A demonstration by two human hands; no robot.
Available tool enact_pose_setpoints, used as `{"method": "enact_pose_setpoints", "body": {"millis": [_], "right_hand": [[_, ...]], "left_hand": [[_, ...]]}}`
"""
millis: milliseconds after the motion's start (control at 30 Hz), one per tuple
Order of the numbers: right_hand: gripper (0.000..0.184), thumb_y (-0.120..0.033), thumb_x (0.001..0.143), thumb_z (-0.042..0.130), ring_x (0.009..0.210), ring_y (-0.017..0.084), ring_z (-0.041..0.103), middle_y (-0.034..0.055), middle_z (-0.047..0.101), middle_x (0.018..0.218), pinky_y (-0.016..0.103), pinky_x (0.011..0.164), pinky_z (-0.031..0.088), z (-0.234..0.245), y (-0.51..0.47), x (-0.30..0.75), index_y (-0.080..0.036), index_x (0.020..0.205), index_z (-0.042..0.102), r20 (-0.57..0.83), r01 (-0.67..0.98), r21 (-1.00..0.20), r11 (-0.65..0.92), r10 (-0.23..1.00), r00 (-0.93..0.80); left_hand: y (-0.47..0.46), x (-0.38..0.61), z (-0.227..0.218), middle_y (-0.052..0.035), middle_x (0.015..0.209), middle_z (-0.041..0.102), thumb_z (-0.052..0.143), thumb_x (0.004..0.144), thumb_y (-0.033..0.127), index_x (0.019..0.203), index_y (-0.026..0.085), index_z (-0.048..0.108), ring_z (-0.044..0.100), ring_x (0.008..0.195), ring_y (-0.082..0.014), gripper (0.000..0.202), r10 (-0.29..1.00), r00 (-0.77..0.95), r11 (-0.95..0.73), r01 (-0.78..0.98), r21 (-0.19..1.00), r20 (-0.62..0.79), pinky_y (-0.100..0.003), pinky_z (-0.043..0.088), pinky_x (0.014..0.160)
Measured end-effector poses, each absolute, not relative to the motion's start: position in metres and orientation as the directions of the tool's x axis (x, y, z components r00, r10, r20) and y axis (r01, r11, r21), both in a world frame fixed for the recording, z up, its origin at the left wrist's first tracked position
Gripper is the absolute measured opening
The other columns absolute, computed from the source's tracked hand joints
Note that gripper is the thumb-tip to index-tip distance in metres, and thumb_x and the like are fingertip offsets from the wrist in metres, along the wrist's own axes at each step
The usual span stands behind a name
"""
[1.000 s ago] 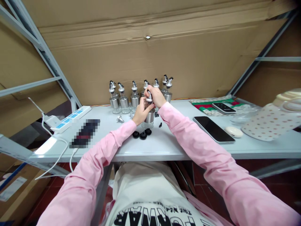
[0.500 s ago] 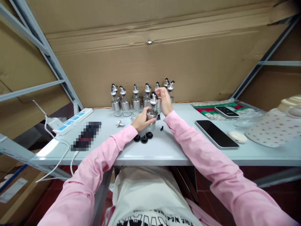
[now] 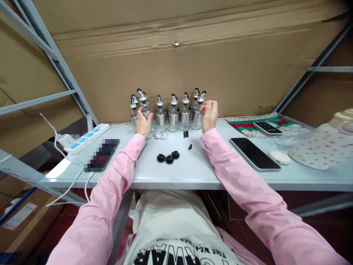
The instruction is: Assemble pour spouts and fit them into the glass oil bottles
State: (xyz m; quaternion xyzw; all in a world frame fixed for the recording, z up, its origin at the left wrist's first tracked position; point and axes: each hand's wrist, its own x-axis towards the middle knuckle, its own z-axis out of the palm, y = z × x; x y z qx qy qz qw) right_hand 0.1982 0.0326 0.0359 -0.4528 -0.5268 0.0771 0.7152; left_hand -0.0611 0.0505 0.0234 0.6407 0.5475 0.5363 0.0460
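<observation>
Several glass oil bottles with steel sleeves and pour spouts stand in a row (image 3: 173, 118) at the back of the grey table (image 3: 193, 173). My left hand (image 3: 142, 125) is closed round one bottle (image 3: 144, 106) near the row's left end, lifted slightly higher than its neighbours. My right hand (image 3: 209, 116) hovers beside the rightmost bottle (image 3: 196, 113), fingers loosely curled and apart, holding nothing. Three black round caps (image 3: 167, 158) lie in the table's middle. Small black pieces (image 3: 186, 134) and small clear pieces (image 3: 160, 135) lie in front of the row.
A power strip (image 3: 85, 138) with white cables and a dark flat object (image 3: 101, 154) lie at left. At right are a phone (image 3: 255, 153), a remote (image 3: 267, 128) on striped cloth, a white mouse (image 3: 279, 157) and a dotted cover (image 3: 320, 145). Cardboard walls the back.
My left hand carried the bottle from the table's middle back to the row's left end. My right hand let go of its spout and moved right, beside the last bottle.
</observation>
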Motion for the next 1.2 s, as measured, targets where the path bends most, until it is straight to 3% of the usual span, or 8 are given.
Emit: {"method": "enact_pose_setpoints", "body": {"millis": [200, 367, 600, 733, 867, 1000, 1100, 1200], "right_hand": [[0.049, -0.061, 0.085, 0.025, 0.060, 0.014, 0.051, 0.0005, 0.050, 0.066, 0.031, 0.064, 0.042, 0.035, 0.032, 0.199, -0.020, 0.095, 0.049, 0.652, 0.320, -0.755, 0.573, 0.600, 0.463], [0.046, -0.062, 0.084, 0.027, 0.058, 0.013, 0.050, -0.0013, 0.049, 0.064, 0.031, 0.063, 0.042, 0.035, 0.033, 0.200, -0.020, 0.092, 0.048, 0.664, 0.319, -0.743, 0.588, 0.590, 0.459], [0.042, -0.060, 0.084, 0.032, 0.059, 0.013, 0.051, -0.0008, 0.051, 0.067, 0.032, 0.064, 0.043, 0.030, 0.038, 0.200, -0.021, 0.090, 0.045, 0.689, 0.335, -0.721, 0.607, 0.577, 0.439], [0.038, -0.057, 0.084, 0.036, 0.063, 0.014, 0.053, 0.0010, 0.052, 0.069, 0.033, 0.066, 0.044, 0.029, 0.037, 0.200, -0.020, 0.088, 0.046, 0.691, 0.367, -0.722, 0.586, 0.596, 0.409], [0.036, -0.055, 0.084, 0.037, 0.062, 0.015, 0.053, 0.0012, 0.051, 0.067, 0.033, 0.065, 0.044, 0.031, 0.034, 0.199, -0.020, 0.085, 0.048, 0.688, 0.400, -0.726, 0.560, 0.612, 0.391], [0.033, -0.052, 0.083, 0.040, 0.059, 0.014, 0.051, 0.0003, 0.050, 0.064, 0.031, 0.063, 0.044, 0.031, 0.032, 0.198, -0.020, 0.083, 0.049, 0.667, 0.379, -0.744, 0.550, 0.646, 0.371], [0.031, -0.050, 0.083, 0.041, 0.057, 0.013, 0.049, -0.0005, 0.049, 0.062, 0.030, 0.062, 0.043, 0.031, 0.031, 0.197, -0.020, 0.081, 0.049, 0.659, 0.377, -0.750, 0.544, 0.668, 0.346], [0.029, -0.049, 0.083, 0.041, 0.057, 0.013, 0.048, -0.0009, 0.048, 0.062, 0.030, 0.062, 0.042, 0.031, 0.031, 0.197, -0.021, 0.081, 0.048, 0.660, 0.384, -0.747, 0.543, 0.676, 0.327]], "left_hand": [[0.060, -0.058, 0.012, -0.0207, 0.137, 0.031, 0.052, 0.083, 0.026, 0.126, 0.013, 0.027, 0.031, 0.131, -0.0262, 0.051, 0.822, -0.151, -0.356, 0.617, 0.702, 0.549, -0.042, 0.024, 0.109], [0.069, -0.059, 0.005, -0.0210, 0.136, 0.028, 0.052, 0.082, 0.019, 0.125, 0.012, 0.027, 0.030, 0.132, -0.0247, 0.050, 0.849, -0.163, -0.356, 0.525, 0.773, 0.502, -0.039, 0.022, 0.110], [0.070, -0.058, 0.008, -0.0248, 0.136, 0.026, 0.051, 0.079, 0.012, 0.133, 0.004, 0.022, 0.024, 0.135, -0.0269, 0.062, 0.867, -0.101, -0.334, 0.610, 0.719, 0.488, -0.037, 0.019, 0.112], [0.060, -0.059, 0.018, -0.0259, 0.136, 0.028, 0.054, 0.074, 0.010, 0.136, 0.006, 0.022, 0.033, 0.130, -0.0317, 0.070, 0.877, -0.076, -0.292, 0.700, 0.651, 0.475, -0.043, 0.025, 0.108], [0.043, -0.070, 0.037, -0.0262, 0.126, 0.040, 0.061, 0.071, 0.029, 0.125, 0.012, 0.039, 0.053, 0.110, -0.0390, 0.061, 0.875, -0.121, -0.128, 0.876, 0.465, 0.468, -0.054, 0.037, 0.094], [0.037, -0.089, 0.046, -0.0193, 0.097, 0.062, 0.072, 0.053, 0.051, 0.092, 0.014, 0.057, 0.062, 0.090, -0.0369, 0.055, 0.991, -0.026, 0.000, 0.981, 0.194, 0.135, -0.047, 0.048, 0.076], [0.037, -0.097, 0.043, -0.0048, 0.063, 0.063, 0.079, 0.041, 0.043, 0.068, 0.019, 0.056, 0.063, 0.064, -0.0248, 0.043, 0.976, 0.171, -0.155, 0.980, 0.124, -0.136, -0.032, 0.050, 0.061], [0.033, -0.093, 0.042, 0.0024, 0.053, 0.059, 0.078, 0.044, 0.029, 0.066, 0.020, 0.057, 0.058, 0.047, -0.0167, 0.032, 0.923, 0.258, -0.223, 0.964, 0.148, -0.285, -0.025, 0.045, 0.051]]}}
